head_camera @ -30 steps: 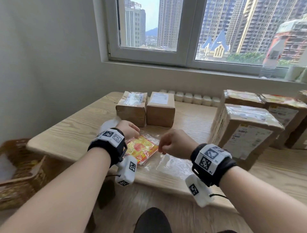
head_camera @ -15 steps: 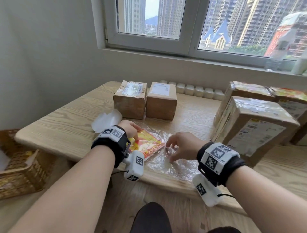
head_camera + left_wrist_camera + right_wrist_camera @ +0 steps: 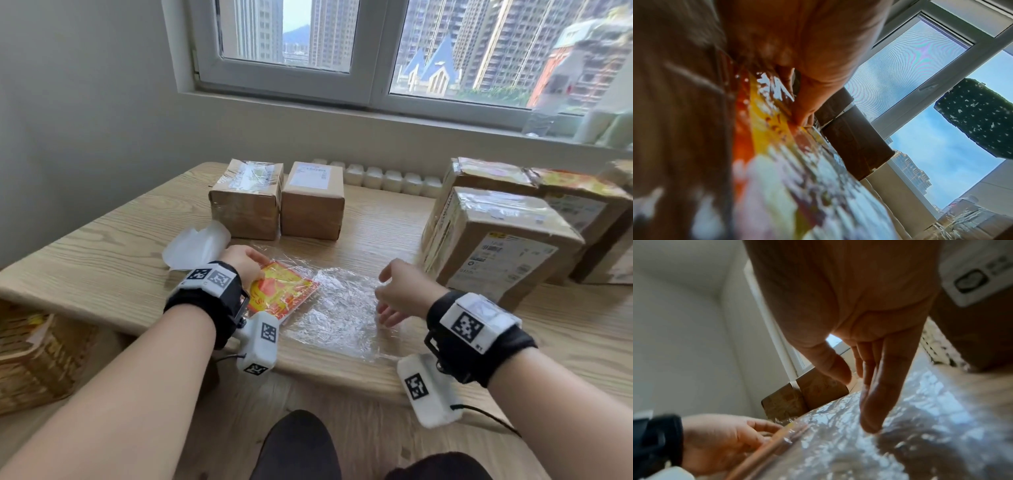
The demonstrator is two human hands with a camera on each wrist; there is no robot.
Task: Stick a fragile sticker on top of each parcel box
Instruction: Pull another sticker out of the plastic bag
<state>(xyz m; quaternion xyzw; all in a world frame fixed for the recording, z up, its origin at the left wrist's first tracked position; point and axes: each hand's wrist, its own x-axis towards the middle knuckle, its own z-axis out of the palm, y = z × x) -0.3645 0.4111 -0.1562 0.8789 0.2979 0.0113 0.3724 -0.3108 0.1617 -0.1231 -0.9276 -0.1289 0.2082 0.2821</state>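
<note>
1. Change from the earlier frames: one second before, the right hand [image 3: 402,294] was a loose fist above the clear plastic bag [image 3: 337,308]; half a second before, it lay spread on the bag; at this moment it was lifted and shifted toward the right, its fingers [image 3: 875,402] straight and relaxed, gripping nothing, one fingertip at or just above the film.
2. The left hand [image 3: 245,262] remained at the upper-left corner of the stack of fragile stickers [image 3: 281,294], and the stack kept its place.
3. White backing paper [image 3: 197,245] lay on the worktop [image 3: 102,267], just behind the left hand.
4. Left-hand fingers [image 3: 803,113] were curled, pinching the far edge of the red-and-yellow stack; the wrist view was blurred there.
5. The stack lay flat inside the left part of the bag, near the front edge of the worktop, its long axis running diagonally from near-left to far-right.
6. Two small parcel boxes [image 3: 277,200] stood side by side, touching, behind the stack; neither top carried a red-and-yellow sticker.
7. Larger parcel boxes [image 3: 496,246] stood at the right, apart from the right hand.
</note>
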